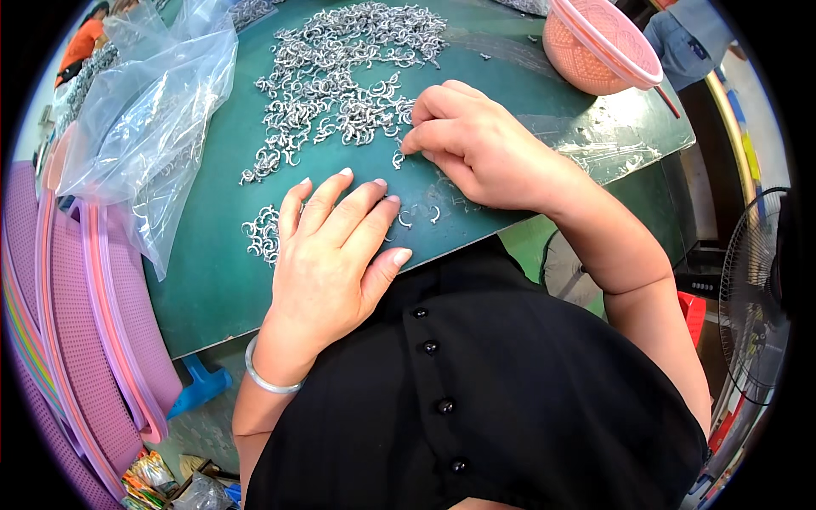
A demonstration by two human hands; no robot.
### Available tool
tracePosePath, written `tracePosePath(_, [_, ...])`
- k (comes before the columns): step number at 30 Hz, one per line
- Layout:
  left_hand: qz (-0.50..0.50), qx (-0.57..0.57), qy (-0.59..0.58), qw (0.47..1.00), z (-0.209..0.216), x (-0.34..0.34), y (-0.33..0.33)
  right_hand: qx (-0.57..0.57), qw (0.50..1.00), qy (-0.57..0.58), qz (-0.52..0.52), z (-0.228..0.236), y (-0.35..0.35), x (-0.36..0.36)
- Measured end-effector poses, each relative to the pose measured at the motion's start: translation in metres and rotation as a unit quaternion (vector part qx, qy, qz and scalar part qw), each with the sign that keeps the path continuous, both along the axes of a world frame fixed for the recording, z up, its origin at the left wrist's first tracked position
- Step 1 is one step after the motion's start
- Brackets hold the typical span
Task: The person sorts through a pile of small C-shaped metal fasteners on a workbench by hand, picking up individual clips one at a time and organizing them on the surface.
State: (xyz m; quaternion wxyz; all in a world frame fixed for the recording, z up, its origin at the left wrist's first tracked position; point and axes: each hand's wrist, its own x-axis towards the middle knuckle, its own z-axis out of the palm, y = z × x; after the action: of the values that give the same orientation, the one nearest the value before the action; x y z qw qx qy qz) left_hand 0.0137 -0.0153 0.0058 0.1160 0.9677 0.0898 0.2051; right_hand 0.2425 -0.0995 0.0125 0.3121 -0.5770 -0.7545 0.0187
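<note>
A big spread of small curved silver metal pieces [344, 72] covers the far middle of the green table [204, 297]. My left hand [331, 251] lies palm down near the table's front edge, fingers stretched out. Beside its fingers on the left sits a smaller cluster of the same pieces [262, 233]. My right hand [484, 149] is at the right side of the big spread, thumb and forefinger closed together; a curved piece [399, 158] shows right at their tips. Two loose curved pieces [434, 214] lie between my hands, close to the front edge.
A clear plastic bag [170, 110] lies over the table's left side. Purple and pink perforated baskets [93, 323] stand at the left. A pink basket [595, 51] sits at the far right corner. To the right stands a fan [752, 289]. Other people [85, 42] appear at the far edges.
</note>
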Motion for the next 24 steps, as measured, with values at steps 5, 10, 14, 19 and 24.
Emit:
tracePosePath(5, [0.001,0.001,-0.004,1.0,-0.0008,-0.0006,0.0002,0.0,1.0,0.017,0.012,-0.0007,-0.0001,-0.0005])
tracePosePath(10, [0.003,0.0,-0.004,1.0,-0.001,-0.0002,0.0002,0.007,1.0,0.015,0.0,0.0004,0.0004,-0.0014])
tracePosePath(14, [0.004,-0.001,-0.004,1.0,-0.0012,-0.0008,0.0,-0.013,1.0,0.013,0.024,0.0012,-0.0005,-0.0016])
tracePosePath(19, [0.005,-0.001,-0.004,1.0,-0.0015,-0.0009,0.0002,-0.008,1.0,0.017,0.022,-0.0003,0.0013,-0.0028])
tracePosePath(24, [0.005,-0.008,-0.008,1.0,-0.0023,-0.0012,0.0006,0.003,0.999,-0.017,0.028,-0.0021,0.0015,-0.0028])
